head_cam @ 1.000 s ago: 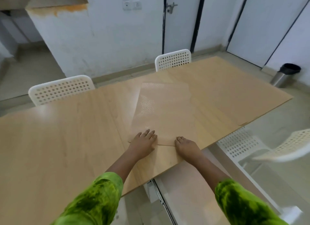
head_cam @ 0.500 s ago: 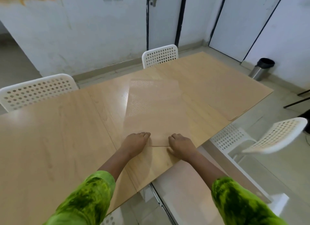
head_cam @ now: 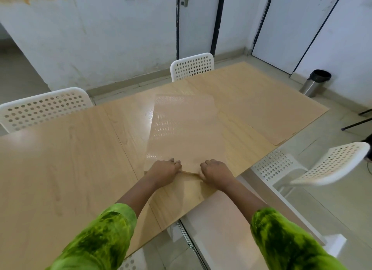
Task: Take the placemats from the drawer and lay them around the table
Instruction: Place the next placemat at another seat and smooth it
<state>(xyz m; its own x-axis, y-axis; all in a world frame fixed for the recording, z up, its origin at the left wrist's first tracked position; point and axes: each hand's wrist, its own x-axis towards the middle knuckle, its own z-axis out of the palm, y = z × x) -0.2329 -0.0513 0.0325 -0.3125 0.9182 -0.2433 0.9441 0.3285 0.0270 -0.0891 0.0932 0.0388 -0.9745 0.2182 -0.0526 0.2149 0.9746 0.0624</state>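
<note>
A pale tan placemat with a fine dotted texture lies on the light wooden table, reaching from the near edge towards the middle. My left hand and my right hand are curled over its near edge, which is lifted slightly off the table between them. The pulled-out drawer shows below the table edge under my right arm; a pale surface is all I can make out inside it.
White perforated chairs stand at the far left, the far side and the near right. A steel bin with a black liner stands on the floor by the right wall. Doors are at the back.
My fingers went from flat on the mat's near edge to curled around it, and that edge has lifted a little. The view has tilted and shifted left.
</note>
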